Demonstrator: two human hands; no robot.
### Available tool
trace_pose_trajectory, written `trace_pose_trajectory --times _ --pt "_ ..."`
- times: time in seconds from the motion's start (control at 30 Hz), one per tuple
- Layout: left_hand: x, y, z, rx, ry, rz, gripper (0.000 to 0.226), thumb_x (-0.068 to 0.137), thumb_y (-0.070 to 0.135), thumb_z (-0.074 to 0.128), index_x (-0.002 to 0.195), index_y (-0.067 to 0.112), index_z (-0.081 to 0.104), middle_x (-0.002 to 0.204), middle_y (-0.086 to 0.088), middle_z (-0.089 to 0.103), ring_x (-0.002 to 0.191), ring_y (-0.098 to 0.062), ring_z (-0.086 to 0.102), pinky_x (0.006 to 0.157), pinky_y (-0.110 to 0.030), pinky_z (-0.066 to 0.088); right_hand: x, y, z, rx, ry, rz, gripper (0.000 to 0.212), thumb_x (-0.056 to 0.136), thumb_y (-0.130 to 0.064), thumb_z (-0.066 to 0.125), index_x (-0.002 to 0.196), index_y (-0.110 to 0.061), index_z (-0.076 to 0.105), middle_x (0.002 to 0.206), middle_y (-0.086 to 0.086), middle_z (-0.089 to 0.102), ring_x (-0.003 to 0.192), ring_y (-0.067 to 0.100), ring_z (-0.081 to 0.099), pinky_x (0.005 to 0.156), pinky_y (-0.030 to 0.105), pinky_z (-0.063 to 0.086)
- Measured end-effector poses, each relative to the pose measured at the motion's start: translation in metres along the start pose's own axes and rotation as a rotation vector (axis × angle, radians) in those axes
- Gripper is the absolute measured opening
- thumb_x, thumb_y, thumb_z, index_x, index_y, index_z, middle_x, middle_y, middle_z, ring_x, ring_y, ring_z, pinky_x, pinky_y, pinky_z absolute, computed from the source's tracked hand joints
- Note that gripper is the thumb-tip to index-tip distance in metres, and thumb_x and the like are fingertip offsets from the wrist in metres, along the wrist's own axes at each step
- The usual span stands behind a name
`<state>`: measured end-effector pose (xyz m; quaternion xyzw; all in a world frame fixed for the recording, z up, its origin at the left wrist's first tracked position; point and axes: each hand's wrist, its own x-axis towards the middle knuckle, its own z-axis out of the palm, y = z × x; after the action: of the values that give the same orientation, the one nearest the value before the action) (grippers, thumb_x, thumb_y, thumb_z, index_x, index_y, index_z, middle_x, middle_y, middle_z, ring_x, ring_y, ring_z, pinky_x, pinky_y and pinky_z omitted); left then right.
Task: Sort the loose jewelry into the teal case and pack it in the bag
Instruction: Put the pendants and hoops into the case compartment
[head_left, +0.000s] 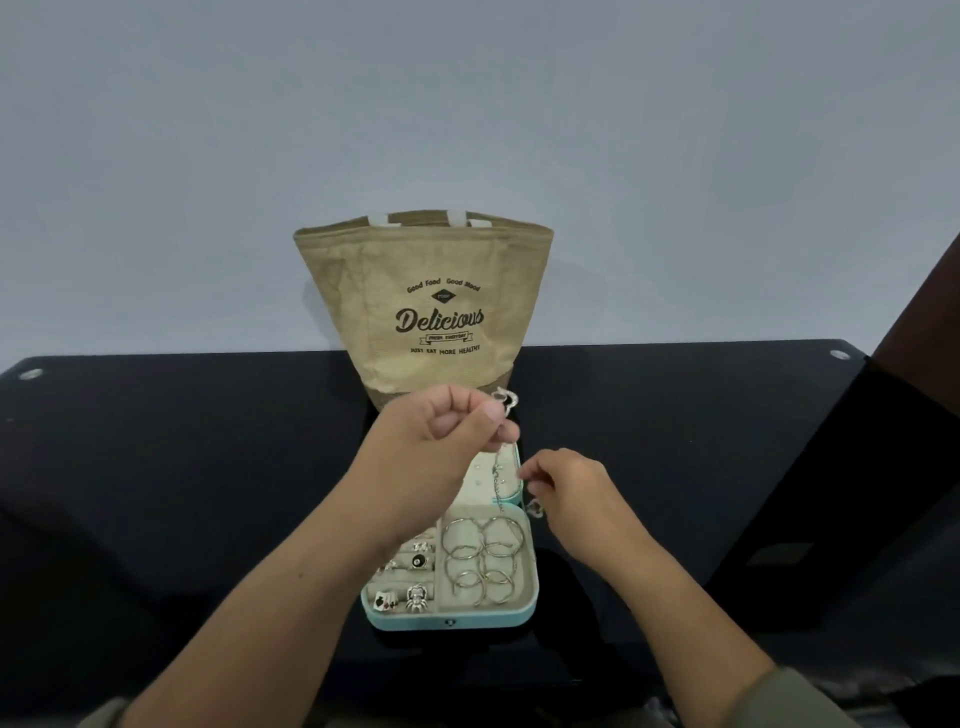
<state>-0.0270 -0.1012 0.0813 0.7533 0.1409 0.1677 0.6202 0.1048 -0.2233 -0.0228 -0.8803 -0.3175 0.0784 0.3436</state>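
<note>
Behind a black glossy table (156, 467) a plain pale wall (467, 104) is seen, and a tan burlap bag (431, 312) printed "Delicious" is stood upright at the table's far edge, its mouth open upward. Just in front of the bag, the teal case (452, 621) is laid open on the table. Its clasp is turned toward the person and its lid (483, 478) is raised at the far side, toward the bag. The case's right compartment is filled with silver hoops (483, 561) lying flat and overlapping. Rings (410, 571) are seated in the padded rolls on the left. A thin silver chain (497, 478) is held above the case. Its long axis runs nearly straight up and down, from the pinch of the left hand (441, 441) to the far edge of the hoop compartment. The left hand's thumb and forefinger are closed on the chain, the other fingers are curled in, and a heart-shaped charm (505, 401) is seen standing out above the fingertips. The right hand (571, 488) is held lower, just right of the lid. Its thumb and forefinger are pinched on a fine part of the chain that is barely made out, and a second small charm (535, 508) is hung below that hand, beside the case's right far corner.
</note>
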Motion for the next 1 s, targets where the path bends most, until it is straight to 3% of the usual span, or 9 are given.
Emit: trace_pose_trajectory --times 0.13,0.23,0.37,0.43,0.5,0.6,0.7,0.77,1.0 --pt "0.002 0.02 0.0 -0.087 -0.033 0.037 0.012 0.094 0.019 0.06 0.096 0.009 0.067 0.086 -0.002 0.076 0.077 -0.008 0.07 0.081 -0.024 0.055 0.003 0.024 0.003 -0.222 -0.011 0.071 0.03 0.092 -0.002 0.051 0.11 -0.023 0.062 0.104 -0.003 0.058 0.087 0.01 0.057 0.074 0.025 0.053" --pt "0.006 0.029 0.002 -0.11 -0.05 0.098 0.013 0.095 0.016 0.06 0.096 0.004 0.066 0.084 -0.005 0.075 0.071 -0.008 0.068 0.078 -0.02 0.056 0.0 0.039 0.005 -0.176 -0.066 0.125 0.026 0.094 -0.009 0.049 0.103 -0.031 0.06 0.094 -0.008 0.062 0.08 0.007 0.06 0.071 0.03 0.056" --pt "0.013 0.034 0.008 -0.145 -0.052 0.116 0.011 0.095 0.015 0.06 0.095 0.005 0.065 0.084 -0.008 0.075 0.072 -0.014 0.067 0.086 -0.03 0.057 -0.003 0.047 0.009 -0.12 -0.08 0.111 0.011 0.093 -0.025 0.059 0.093 -0.035 0.064 0.089 -0.016 0.064 0.087 0.003 0.059 0.083 0.032 0.054" --pt "0.018 0.033 0.011 -0.16 -0.032 0.103 0.011 0.094 0.014 0.061 0.096 0.003 0.066 0.086 -0.011 0.075 0.072 -0.016 0.067 0.087 -0.032 0.058 -0.006 0.034 0.004 0.057 -0.034 0.056 0.017 0.095 -0.041 0.053 0.088 -0.038 0.067 0.097 -0.019 0.063 0.101 0.005 0.057 0.088 0.03 0.049" --pt "0.023 0.03 0.014 -0.161 -0.013 0.092 0.012 0.094 0.013 0.061 0.097 0.002 0.066 0.087 -0.011 0.075 0.072 -0.015 0.068 0.085 -0.031 0.058 -0.015 0.01 -0.011 0.411 -0.102 0.055 0.042 0.092 -0.063 0.038 0.096 -0.039 0.072 0.107 -0.02 0.064 0.107 0.0 0.054 0.086 0.022 0.042" --pt "0.03 0.02 0.016 -0.163 0.023 0.074 0.013 0.095 0.013 0.06 0.097 0.001 0.065 0.082 -0.007 0.074 0.07 -0.012 0.068 0.083 -0.03 0.059 -0.025 -0.016 -0.03 0.672 -0.308 -0.096 0.065 0.078 -0.079 0.038 0.108 -0.032 0.071 0.097 -0.024 0.067 0.09 -0.01 0.055 0.084 0.016 0.043" --pt "0.035 0.01 0.018 -0.16 0.081 0.063 0.01 0.096 0.014 0.06 0.092 0.007 0.065 0.079 -0.003 0.074 0.071 -0.012 0.069 0.081 -0.027 0.059 -0.019 -0.024 -0.032 0.684 -0.293 -0.148 0.032 0.085 -0.044 0.066 0.101 -0.017 0.074 0.09 -0.002 0.071 0.085 0.002 0.06 0.082 0.021 0.049" --pt "0.037 0.004 0.017 -0.192 0.173 0.054 0.009 0.096 0.015 0.059 0.092 0.009 0.064 0.076 0.001 0.073 0.069 -0.007 0.069 0.069 -0.018 0.056 -0.014 -0.024 -0.034 0.665 -0.218 -0.106 0.015 0.09 -0.026 0.063 0.094 -0.017 0.074 0.077 -0.011 0.068 0.073 0.002 0.056 0.072 0.017 0.046" --pt "0.03 -0.034 0.001 0.01 0.41 0.004 0.007 0.094 0.024 0.062 0.091 0.018 0.064 0.075 0.004 0.073 0.075 -0.009 0.071 0.065 -0.022 0.052 0.001 -0.025 -0.048 0.785 -0.076 -0.061 0.018 0.093 -0.017 0.057 0.093 -0.014 0.074 0.076 -0.008 0.067 0.073 0.01 0.054 0.073 0.022 0.05"
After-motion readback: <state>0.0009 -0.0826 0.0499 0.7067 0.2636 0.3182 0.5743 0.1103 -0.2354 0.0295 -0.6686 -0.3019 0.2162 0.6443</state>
